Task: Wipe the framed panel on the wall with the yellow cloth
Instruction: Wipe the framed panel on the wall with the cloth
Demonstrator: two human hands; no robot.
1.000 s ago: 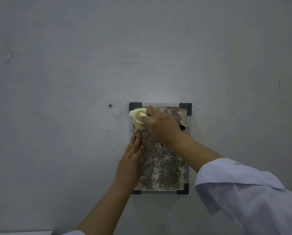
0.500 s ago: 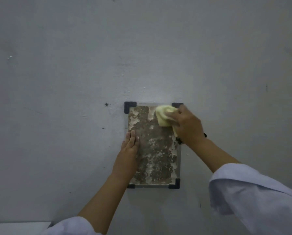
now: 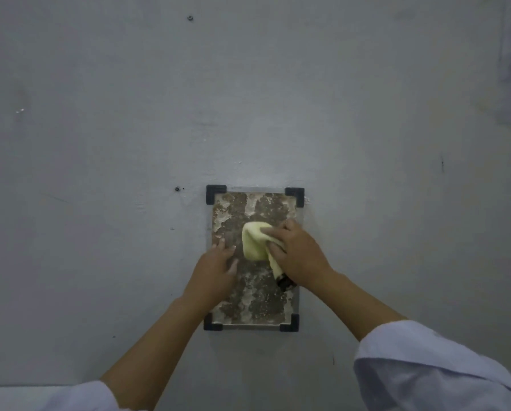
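Right grip (image 3: pixel 300 256) clenched on the yellow cloth (image 3: pixel 255 241) mid-panel, left grip (image 3: pixel 215 269) flat and released, bracing the framed panel (image 3: pixel 257 304); I judge mid-wipe, lower half next.

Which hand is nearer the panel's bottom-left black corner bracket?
Left. The left hand lies flat on the panel's left edge, just above the bottom-left bracket. The right hand presses the yellow cloth mid-panel, farther up and to the right.

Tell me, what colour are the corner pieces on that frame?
Black, all four corner pieces, seen best in the head view.
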